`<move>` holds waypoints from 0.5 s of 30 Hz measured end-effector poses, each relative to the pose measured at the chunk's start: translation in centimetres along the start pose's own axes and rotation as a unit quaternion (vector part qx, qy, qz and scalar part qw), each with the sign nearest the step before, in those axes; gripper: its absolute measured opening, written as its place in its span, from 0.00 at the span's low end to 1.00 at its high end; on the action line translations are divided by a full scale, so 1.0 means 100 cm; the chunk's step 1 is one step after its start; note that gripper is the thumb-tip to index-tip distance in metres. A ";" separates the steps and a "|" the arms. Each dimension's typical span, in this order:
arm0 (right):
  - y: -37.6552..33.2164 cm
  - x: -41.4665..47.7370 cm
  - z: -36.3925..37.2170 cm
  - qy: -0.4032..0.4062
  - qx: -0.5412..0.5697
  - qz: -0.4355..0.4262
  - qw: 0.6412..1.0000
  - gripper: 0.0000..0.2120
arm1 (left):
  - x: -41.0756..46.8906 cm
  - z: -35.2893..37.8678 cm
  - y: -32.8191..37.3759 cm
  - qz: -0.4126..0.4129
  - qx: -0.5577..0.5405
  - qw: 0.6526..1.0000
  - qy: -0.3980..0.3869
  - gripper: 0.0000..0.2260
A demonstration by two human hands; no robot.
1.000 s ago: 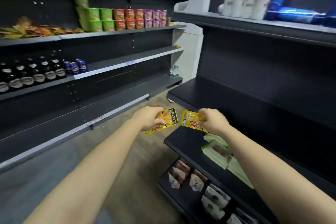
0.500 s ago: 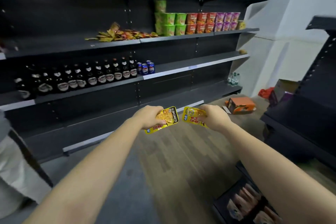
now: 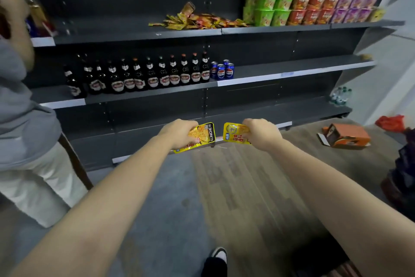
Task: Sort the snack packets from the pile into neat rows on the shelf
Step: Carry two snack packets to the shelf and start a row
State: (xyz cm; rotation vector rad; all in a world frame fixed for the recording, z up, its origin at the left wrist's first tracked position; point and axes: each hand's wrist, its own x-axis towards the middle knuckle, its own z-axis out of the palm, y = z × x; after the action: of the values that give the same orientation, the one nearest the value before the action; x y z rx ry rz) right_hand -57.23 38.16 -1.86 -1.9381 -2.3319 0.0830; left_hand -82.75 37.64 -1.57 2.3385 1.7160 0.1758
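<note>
Snack packets are held out before the shelf (image 3: 137, 35) — one yellow packet (image 3: 203, 136) in the left hand (image 3: 179, 131), another (image 3: 234, 133) in the right hand (image 3: 261, 134), each grip closed on its packet; the pile (image 3: 197, 19) lies on an upper shelf.

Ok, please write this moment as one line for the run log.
left hand: holds yellow packet | right hand: holds second yellow packet | packet pile: unsorted on shelf | stage: carrying

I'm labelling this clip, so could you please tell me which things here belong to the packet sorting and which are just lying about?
Part of the job:
left hand holding a yellow packet
right hand holding a second packet
packet pile
shelf

Lying about:
bottles
cans
noodle cups
orange box
</note>
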 end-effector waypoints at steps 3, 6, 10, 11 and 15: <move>-0.009 0.047 0.007 -0.008 -0.001 -0.019 1.000 0.09 | 0.025 -0.007 -0.028 -0.022 -0.002 1.000 0.003 0.11; -0.019 0.102 0.007 -0.015 0.001 -0.039 0.999 0.09 | 0.056 -0.019 -0.056 -0.040 0.017 0.999 0.007 0.11; -0.030 0.178 -0.002 -0.011 0.011 -0.071 0.997 0.12 | 0.105 -0.046 -0.089 -0.070 0.045 0.996 0.014 0.11; -0.032 0.195 -0.005 -0.006 0.013 -0.080 0.997 0.12 | 0.116 -0.053 -0.096 -0.076 0.053 0.996 0.020 0.11; -0.034 0.253 -0.013 0.000 0.015 -0.102 0.995 0.10 | 0.154 -0.067 -0.123 -0.101 0.069 0.992 0.043 0.13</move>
State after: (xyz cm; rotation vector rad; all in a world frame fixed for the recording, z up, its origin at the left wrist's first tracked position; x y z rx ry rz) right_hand -64.96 62.37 1.01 -1.6756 -2.4988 0.0998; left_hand -91.02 56.55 1.10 2.2609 2.0536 0.1259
